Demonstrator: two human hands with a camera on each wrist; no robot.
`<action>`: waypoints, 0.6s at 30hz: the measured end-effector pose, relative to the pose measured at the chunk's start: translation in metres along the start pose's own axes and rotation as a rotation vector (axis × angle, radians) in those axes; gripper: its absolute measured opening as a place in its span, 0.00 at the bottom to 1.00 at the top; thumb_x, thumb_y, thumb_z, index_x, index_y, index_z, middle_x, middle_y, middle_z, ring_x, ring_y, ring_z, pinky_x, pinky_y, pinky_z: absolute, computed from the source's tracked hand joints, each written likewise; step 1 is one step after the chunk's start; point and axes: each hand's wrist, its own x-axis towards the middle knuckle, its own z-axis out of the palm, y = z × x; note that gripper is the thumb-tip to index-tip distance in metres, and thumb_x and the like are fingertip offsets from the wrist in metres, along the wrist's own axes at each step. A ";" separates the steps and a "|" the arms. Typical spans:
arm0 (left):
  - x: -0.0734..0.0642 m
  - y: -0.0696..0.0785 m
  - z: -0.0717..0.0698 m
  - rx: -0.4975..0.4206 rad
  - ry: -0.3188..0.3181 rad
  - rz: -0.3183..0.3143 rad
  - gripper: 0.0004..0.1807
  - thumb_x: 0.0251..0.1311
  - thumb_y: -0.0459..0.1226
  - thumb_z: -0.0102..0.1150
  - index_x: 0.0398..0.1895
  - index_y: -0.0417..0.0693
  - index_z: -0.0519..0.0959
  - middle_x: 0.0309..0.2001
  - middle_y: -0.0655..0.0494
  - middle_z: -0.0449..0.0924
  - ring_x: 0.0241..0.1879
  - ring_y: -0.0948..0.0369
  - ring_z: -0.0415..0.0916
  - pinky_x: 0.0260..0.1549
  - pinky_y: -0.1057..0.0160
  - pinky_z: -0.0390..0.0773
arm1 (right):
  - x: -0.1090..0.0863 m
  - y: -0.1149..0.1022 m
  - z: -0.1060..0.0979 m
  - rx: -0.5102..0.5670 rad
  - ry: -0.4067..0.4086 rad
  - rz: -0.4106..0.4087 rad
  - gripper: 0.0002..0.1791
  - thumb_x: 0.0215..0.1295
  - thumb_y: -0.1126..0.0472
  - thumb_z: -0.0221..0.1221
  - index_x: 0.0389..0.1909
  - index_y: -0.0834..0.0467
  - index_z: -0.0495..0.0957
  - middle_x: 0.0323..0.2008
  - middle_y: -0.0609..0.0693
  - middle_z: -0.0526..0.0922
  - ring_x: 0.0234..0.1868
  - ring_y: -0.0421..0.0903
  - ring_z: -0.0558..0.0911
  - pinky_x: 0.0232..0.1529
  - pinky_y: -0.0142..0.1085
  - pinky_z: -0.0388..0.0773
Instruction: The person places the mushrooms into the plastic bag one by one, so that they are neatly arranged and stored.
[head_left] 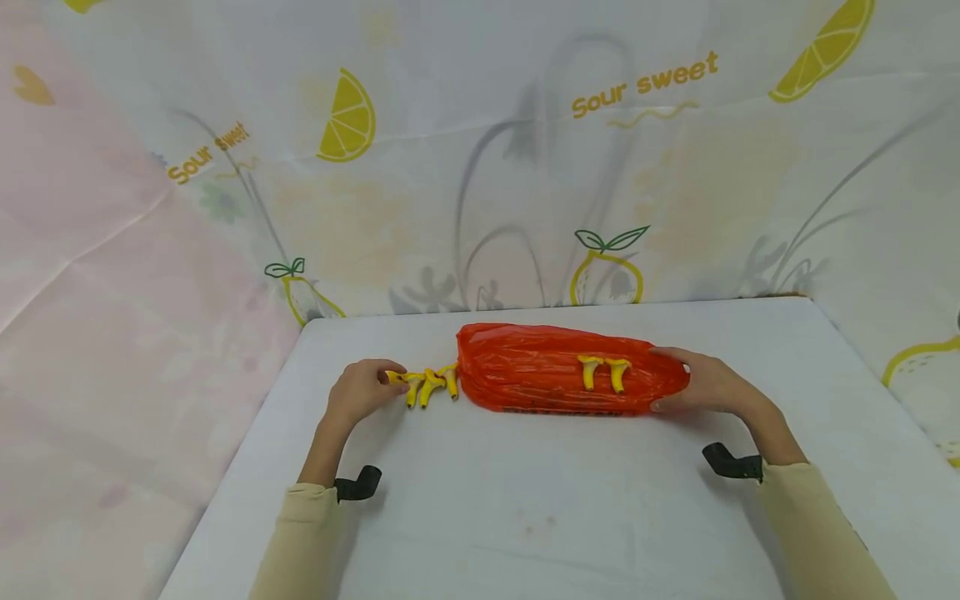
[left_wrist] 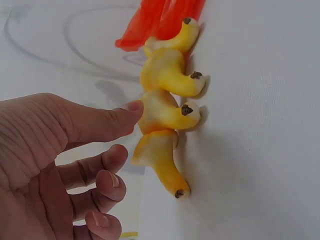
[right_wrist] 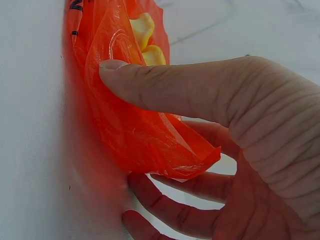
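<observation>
An orange-red plastic bag lies lengthwise on the white table. Two yellow toy mushrooms, flared at the top with curved stems, sit on the bag. Several more mushrooms stand in a tight row at its left end, dark-tipped stems toward the front. My left hand is at the row's left end, thumb against one mushroom and the other fingers curled; its index finger is hidden in the left wrist view. My right hand grips the bag's right end, thumb in front and fingers behind.
The white table reaches toward me in front of the bag. Behind it hangs a pale cloth printed with lemons and words. A black wrist mount juts inward from the left sleeve, another mount from the right.
</observation>
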 end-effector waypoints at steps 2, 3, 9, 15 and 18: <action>-0.001 -0.003 -0.002 0.020 -0.004 -0.004 0.17 0.57 0.43 0.68 0.48 0.47 0.85 0.29 0.54 0.76 0.25 0.57 0.69 0.20 0.62 0.67 | 0.000 0.000 0.000 0.001 -0.002 -0.001 0.51 0.48 0.47 0.73 0.71 0.63 0.62 0.65 0.72 0.64 0.62 0.70 0.64 0.49 0.62 0.75; -0.001 -0.005 -0.003 0.026 -0.005 -0.005 0.17 0.57 0.43 0.69 0.48 0.47 0.85 0.29 0.54 0.76 0.25 0.57 0.69 0.20 0.62 0.67 | 0.000 0.000 0.000 0.001 -0.002 -0.001 0.51 0.48 0.47 0.73 0.71 0.63 0.61 0.65 0.72 0.64 0.62 0.70 0.64 0.49 0.62 0.75; -0.001 -0.010 -0.003 0.050 0.014 0.001 0.15 0.57 0.41 0.69 0.47 0.48 0.86 0.27 0.54 0.76 0.23 0.57 0.68 0.18 0.62 0.66 | -0.001 0.001 0.000 -0.003 0.007 -0.003 0.51 0.48 0.47 0.73 0.71 0.63 0.62 0.65 0.72 0.64 0.62 0.70 0.64 0.49 0.62 0.75; 0.001 -0.012 -0.001 0.065 0.015 -0.008 0.14 0.57 0.39 0.68 0.47 0.47 0.86 0.27 0.55 0.76 0.23 0.58 0.68 0.18 0.62 0.67 | 0.000 0.002 0.001 -0.002 -0.004 0.006 0.52 0.48 0.47 0.73 0.71 0.64 0.61 0.65 0.72 0.64 0.62 0.70 0.64 0.49 0.62 0.75; 0.001 -0.013 0.000 0.077 0.022 -0.015 0.13 0.57 0.36 0.67 0.46 0.47 0.86 0.26 0.54 0.75 0.23 0.57 0.68 0.18 0.62 0.67 | 0.000 0.002 0.001 -0.005 0.001 0.008 0.52 0.48 0.47 0.73 0.71 0.63 0.61 0.65 0.72 0.64 0.62 0.70 0.63 0.49 0.63 0.74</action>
